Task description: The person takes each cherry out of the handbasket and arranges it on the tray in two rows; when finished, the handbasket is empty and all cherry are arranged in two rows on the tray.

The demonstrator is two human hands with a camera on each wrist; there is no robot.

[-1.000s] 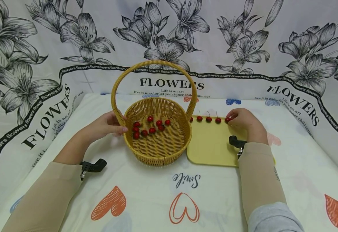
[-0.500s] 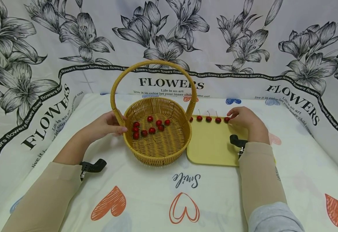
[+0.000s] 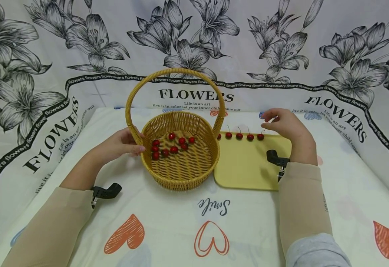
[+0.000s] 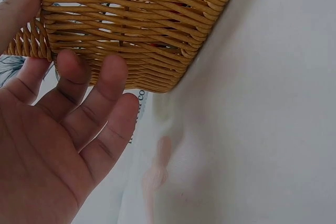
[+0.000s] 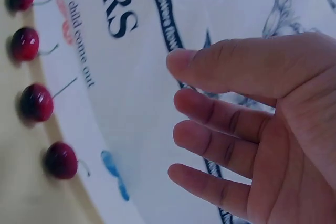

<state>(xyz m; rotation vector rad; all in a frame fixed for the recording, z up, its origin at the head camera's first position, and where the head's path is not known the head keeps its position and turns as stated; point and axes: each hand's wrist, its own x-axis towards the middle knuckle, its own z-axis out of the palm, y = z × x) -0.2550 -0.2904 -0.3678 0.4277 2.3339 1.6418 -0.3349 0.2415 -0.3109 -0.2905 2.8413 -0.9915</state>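
A yellow wicker basket [image 3: 181,182] with a tall arched handle [image 3: 177,71] stands on the cloth, several red cherries [image 3: 174,150] lying inside. My left hand [image 3: 119,146] holds its left side where the handle meets the rim. In the left wrist view, the thumb [image 4: 21,14] lies at the rim and the other fingers curl by the woven outer wall. To the basket's right is a yellow tray [image 3: 241,167] with a row of stemmed cherries along its far edge. My right hand [image 3: 287,126] hovers behind the rightmost cherry [image 3: 260,137], fingers apart and holding nothing.
A white cloth [image 3: 167,222] with printed hearts covers the table. Behind it hangs a flower-printed sheet [image 3: 114,92]. The basket's right side overlaps the tray's left end in the head view. Black camera mounts [image 3: 107,191] sit on both wrists.
My right hand has let go of the rightmost cherry and risen up and back from the tray, its fingers spreading. The cherry stays at the row's end. My left hand keeps its hold.
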